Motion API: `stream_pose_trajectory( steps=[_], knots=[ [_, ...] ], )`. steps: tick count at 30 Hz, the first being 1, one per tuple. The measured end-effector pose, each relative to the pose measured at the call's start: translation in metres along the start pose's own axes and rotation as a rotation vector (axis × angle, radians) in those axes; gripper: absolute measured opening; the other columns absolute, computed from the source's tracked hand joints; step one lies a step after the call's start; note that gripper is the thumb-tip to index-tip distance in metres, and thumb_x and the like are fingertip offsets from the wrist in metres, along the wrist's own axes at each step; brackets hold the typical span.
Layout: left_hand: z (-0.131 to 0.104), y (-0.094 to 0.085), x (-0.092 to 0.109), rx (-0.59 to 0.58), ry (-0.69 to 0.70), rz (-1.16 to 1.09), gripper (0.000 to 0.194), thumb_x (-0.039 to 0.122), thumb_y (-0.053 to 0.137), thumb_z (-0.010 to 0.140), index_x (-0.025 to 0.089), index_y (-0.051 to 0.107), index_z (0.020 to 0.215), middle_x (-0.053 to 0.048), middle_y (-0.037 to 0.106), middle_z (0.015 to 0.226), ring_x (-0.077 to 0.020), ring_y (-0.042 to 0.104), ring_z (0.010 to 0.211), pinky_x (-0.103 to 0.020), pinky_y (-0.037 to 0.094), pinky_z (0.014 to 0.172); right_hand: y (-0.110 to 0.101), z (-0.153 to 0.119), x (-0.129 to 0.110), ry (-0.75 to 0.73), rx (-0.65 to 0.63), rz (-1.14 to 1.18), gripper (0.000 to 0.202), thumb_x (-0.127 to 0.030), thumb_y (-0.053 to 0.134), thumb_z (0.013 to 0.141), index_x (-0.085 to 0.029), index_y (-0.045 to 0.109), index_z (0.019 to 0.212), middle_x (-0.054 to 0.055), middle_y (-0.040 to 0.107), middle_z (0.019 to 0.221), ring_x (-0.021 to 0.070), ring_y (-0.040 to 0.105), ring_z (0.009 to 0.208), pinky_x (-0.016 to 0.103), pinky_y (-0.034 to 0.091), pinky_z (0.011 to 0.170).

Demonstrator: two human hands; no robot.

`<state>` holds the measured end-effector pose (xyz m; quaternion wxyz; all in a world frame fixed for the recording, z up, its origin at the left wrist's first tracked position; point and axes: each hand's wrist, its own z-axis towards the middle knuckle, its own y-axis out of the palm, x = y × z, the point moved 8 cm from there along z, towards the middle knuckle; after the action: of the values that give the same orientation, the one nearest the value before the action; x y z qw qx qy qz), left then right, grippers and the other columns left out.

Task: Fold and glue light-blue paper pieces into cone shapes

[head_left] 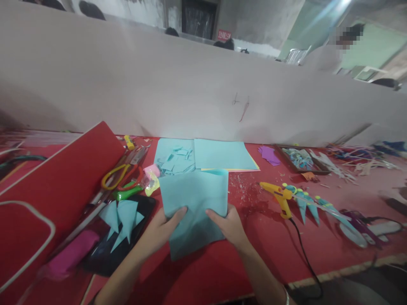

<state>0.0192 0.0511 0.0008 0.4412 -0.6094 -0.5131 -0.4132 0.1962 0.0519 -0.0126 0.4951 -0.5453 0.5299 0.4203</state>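
Note:
A light-blue sheet of paper, folded over with a loose curl at its top right, is held up above the red table. My left hand grips its left side, thumb on the front face and the other fingers hidden behind. On the opposite side my right hand pinches it the same way, thumb in front. Beyond it lie a flat blue sheet and another blue sheet with small cut blue pieces on top. Folded blue paper cones rest on a black tray-like object beside my left forearm.
Scissors with yellow and red handles lie left, near a red panel. At right are a yellow glue gun with a black cord, blue paper cones and a tray of scraps. A white partition closes off the back.

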Motion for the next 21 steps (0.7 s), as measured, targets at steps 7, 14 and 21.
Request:
stream_pose_trajectory(
  steps=[7,14,21],
  knots=[
    [-0.001,-0.002,0.006,0.031,0.043,0.017,0.046,0.063,0.062,0.058,0.019,0.06,0.069,-0.006,0.071,0.08,-0.0251,0.064,0.086,-0.032,0.052,0.077,0.0,-0.001,0.001,-0.015,-0.014,-0.01,0.03,-0.04,0.068,0.06,-0.014,0.069,0.073,0.008,0.071,0.075,0.024,0.063,0.069,0.033,0.051,0.063],
    [-0.002,-0.001,0.012,-0.051,0.117,0.04,0.034,0.05,0.059,0.068,0.017,0.064,0.077,-0.004,0.072,0.08,-0.0224,0.065,0.079,-0.031,0.053,0.073,0.0,-0.002,-0.003,-0.018,-0.117,0.002,0.036,-0.04,0.07,0.059,-0.013,0.068,0.084,0.008,0.071,0.085,0.0243,0.064,0.078,0.033,0.051,0.068],
    [-0.004,0.0,0.013,-0.1,0.146,0.132,0.031,0.046,0.057,0.072,0.017,0.067,0.079,-0.005,0.072,0.089,-0.0222,0.065,0.081,-0.032,0.053,0.075,-0.006,-0.001,0.0,0.022,-0.104,0.154,0.041,-0.045,0.068,0.061,-0.015,0.066,0.088,0.008,0.071,0.086,0.0221,0.063,0.08,0.032,0.05,0.071]
  ],
)
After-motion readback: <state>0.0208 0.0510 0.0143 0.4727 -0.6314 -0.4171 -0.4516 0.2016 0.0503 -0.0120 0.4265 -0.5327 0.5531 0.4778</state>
